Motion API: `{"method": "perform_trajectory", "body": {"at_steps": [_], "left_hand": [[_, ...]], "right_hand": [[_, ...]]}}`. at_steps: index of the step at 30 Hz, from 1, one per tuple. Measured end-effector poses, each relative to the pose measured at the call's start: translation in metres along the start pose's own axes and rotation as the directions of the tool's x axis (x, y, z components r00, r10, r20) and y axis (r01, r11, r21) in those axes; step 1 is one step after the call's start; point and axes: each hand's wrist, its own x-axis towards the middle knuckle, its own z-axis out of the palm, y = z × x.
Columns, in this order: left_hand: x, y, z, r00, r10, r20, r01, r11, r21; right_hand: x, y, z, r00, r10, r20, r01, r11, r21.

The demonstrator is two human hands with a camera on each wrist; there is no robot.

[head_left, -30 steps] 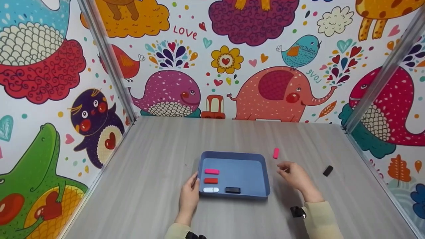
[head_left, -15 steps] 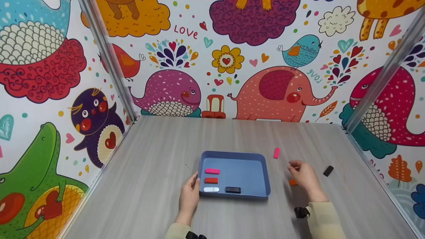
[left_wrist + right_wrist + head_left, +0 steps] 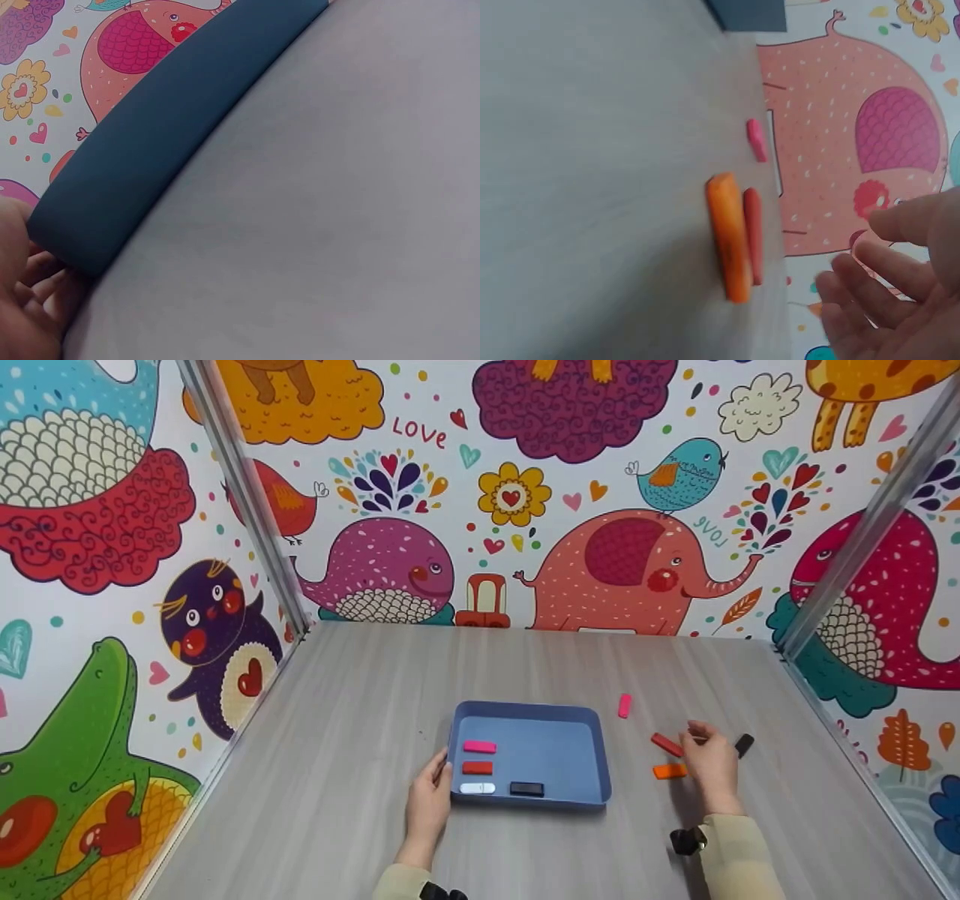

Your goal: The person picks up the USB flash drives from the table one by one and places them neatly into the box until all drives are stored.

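Fingers (image 3: 897,270) of the right hand (image 3: 712,765), we note, are parted and empty near the red stick (image 3: 667,745) and orange stick (image 3: 670,771) on the table (image 3: 360,720); the left hand (image 3: 427,804) grips the blue tray (image 3: 559,754) at left.

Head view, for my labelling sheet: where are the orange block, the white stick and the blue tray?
Orange block (image 3: 669,771), head view: middle of its top.
White stick (image 3: 474,788), head view: middle of its top.
Blue tray (image 3: 564,750), head view: bare right part of its floor.
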Motion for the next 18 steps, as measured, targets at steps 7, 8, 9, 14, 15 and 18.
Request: {"method": "perform_trajectory", "body": {"at_steps": [7,8,9,14,15,18], "left_hand": [[0.000,0.002,0.000,1.000,0.000,-0.002,0.000,0.999,-0.035],[0.000,0.002,0.000,1.000,0.000,-0.003,0.000,0.999,-0.038],[0.000,0.003,0.000,1.000,-0.003,-0.004,0.003,0.999,-0.032],[0.000,0.005,-0.001,1.000,-0.006,-0.003,0.006,1.000,-0.015],[0.000,0.005,-0.001,1.000,-0.007,-0.001,0.007,1.000,-0.015],[0.001,0.003,-0.001,1.000,-0.003,-0.005,0.002,1.000,-0.006]], "right_hand": [[0.007,0.014,0.003,0.988,0.049,-0.146,-0.032,0.992,0.119],[0.008,0.016,0.003,0.984,0.062,-0.164,-0.039,0.990,0.136],[0.008,0.018,0.003,0.981,0.076,-0.181,-0.048,0.987,0.153],[0.013,0.023,0.003,0.951,0.153,-0.268,-0.101,0.975,0.197],[0.013,0.024,0.003,0.944,0.173,-0.281,-0.119,0.973,0.200],[0.016,0.028,0.002,0.920,0.245,-0.305,-0.183,0.959,0.219]]}}
